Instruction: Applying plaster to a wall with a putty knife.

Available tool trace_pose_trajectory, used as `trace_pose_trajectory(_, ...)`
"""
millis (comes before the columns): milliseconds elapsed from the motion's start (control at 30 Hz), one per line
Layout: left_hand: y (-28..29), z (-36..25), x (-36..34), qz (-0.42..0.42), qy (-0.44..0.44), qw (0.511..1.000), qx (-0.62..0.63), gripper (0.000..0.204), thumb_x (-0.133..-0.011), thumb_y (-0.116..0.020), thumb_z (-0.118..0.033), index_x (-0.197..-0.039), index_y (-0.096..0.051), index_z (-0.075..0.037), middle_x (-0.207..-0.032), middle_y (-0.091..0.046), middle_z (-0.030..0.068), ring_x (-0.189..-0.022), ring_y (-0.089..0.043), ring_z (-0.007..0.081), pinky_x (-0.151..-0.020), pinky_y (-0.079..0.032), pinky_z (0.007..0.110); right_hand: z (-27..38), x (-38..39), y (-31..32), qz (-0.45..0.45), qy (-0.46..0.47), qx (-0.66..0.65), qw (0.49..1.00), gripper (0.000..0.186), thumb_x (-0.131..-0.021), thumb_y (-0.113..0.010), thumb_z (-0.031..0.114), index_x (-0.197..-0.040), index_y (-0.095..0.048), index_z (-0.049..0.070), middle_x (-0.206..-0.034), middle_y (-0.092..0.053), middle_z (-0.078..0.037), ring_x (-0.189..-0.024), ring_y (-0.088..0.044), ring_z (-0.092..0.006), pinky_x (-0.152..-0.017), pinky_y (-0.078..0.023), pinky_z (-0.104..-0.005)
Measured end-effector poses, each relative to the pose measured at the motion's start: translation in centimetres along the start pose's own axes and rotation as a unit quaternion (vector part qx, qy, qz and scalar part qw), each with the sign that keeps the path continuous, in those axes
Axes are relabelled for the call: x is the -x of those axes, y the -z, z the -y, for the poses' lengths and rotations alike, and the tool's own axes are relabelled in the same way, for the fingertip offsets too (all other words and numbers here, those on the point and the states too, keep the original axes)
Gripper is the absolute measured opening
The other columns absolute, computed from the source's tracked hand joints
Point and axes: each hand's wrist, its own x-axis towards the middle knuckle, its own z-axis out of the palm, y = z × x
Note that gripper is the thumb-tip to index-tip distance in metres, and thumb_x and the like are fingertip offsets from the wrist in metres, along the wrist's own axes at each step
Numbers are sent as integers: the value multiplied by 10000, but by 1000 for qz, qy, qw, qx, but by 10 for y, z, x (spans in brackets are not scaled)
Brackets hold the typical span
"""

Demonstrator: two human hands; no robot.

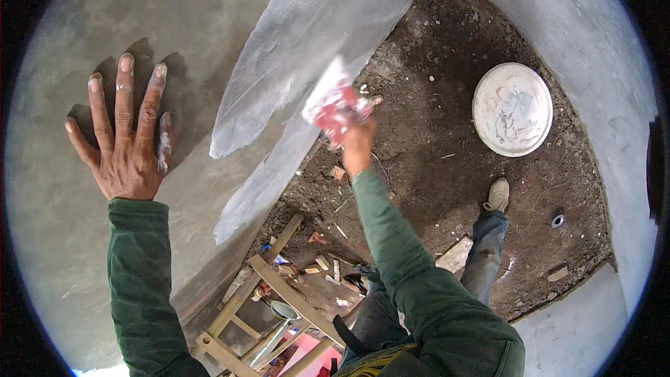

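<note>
My left hand (128, 146) lies against the grey wall (181, 14) on the left, fingers spread, with white smears on the thumb and fingertips. Nothing is in it. In my right hand (359, 145) is a red and white putty knife (336, 108), blurred by motion. Its pale blade points up and left, close to the wall's lower edge; whether it touches cannot be made out. Beside it, a whitish coat of plaster (279, 63) covers part of the wall in broad strokes with ragged ends.
A round white bucket lid or bucket top (513, 109), smeared with plaster, stands on the dirt floor (433, 98) at right. A wooden frame (296, 297) leans at lower left among wood scraps. My shoe (497, 195) is near a small metal ring (557, 220). Another grey wall (579, 35) bounds the right.
</note>
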Motion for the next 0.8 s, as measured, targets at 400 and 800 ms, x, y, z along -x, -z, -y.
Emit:
trace_pose_trajectory(400,1,-7,-5,-6,4,1000,2,661,-851,-644,-378,-1423,-330,-487,-1560,-236,-114,-1438,-223,219,-1141,-66,584,47,-119,-1,-60,17,-53,997,279,-908,-552,174,-1130,-584,8,-938,-642,-84,-785,-640,-211,-705,-529,-351)
trace_pose_trajectory(800,6,-10,-9,-15,2,1000,28,657,-869,-602,-395,-1438,-286,-488,-1568,-188,-140,-1451,-177,187,-1157,-45,569,-33,95,-95,93,379,306,869,428,-735,-564,-22,-1123,-658,130,-1046,-679,-156,-889,-656,-301,-760,-471,-421)
